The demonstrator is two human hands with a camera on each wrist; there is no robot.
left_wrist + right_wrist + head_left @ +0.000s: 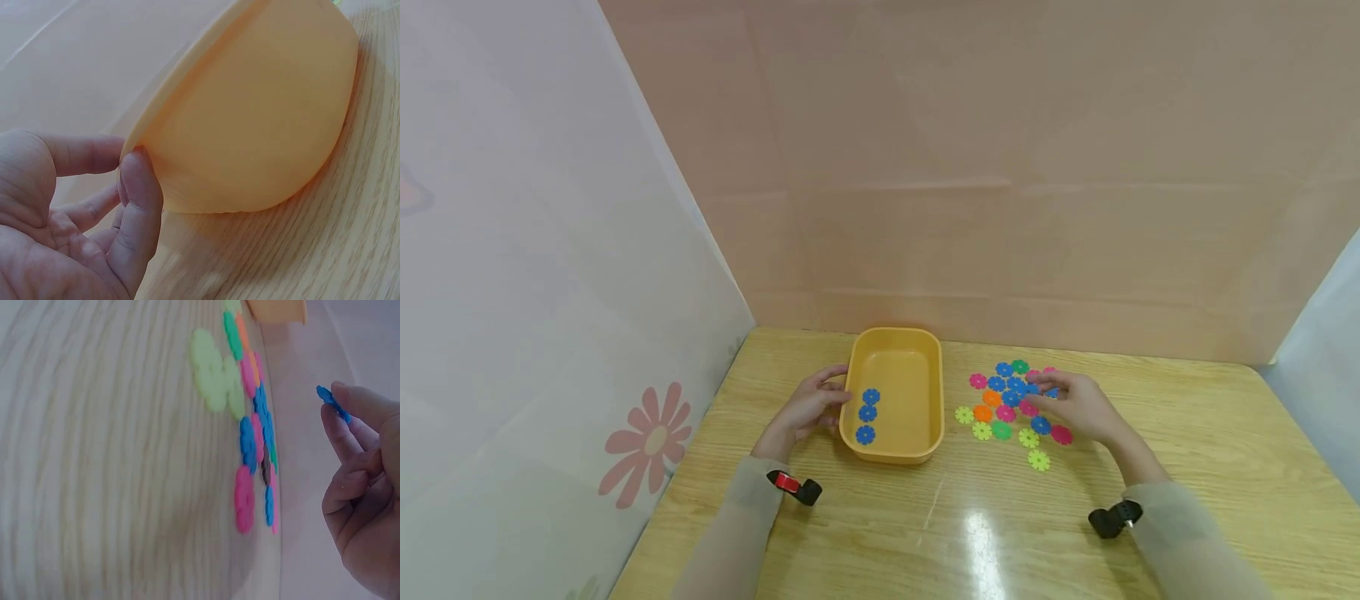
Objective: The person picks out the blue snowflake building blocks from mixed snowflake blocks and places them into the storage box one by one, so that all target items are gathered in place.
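A yellow rectangular plastic tub (907, 387) stands on the table, with three blue flower-shaped plastic discs (868, 413) in a row along its left side. My left hand (808, 407) pinches the tub's left rim between thumb and fingers, which the left wrist view shows close up. Right of the tub lies a loose spread of flower-shaped discs (1005, 413) in blue, pink, orange, green and yellow. Over the right part of this spread is my right hand (1081, 405). Thumb and index finger pinch one blue flower-shaped disc (333, 404), held above the tabletop in the right wrist view.
The wooden table (880, 533) runs up to a tan back wall (970, 208). At the left stands a pale wall with a printed pink flower (655, 440), and another pale panel (1322, 367) is at the right. Each wrist wears a small black camera.
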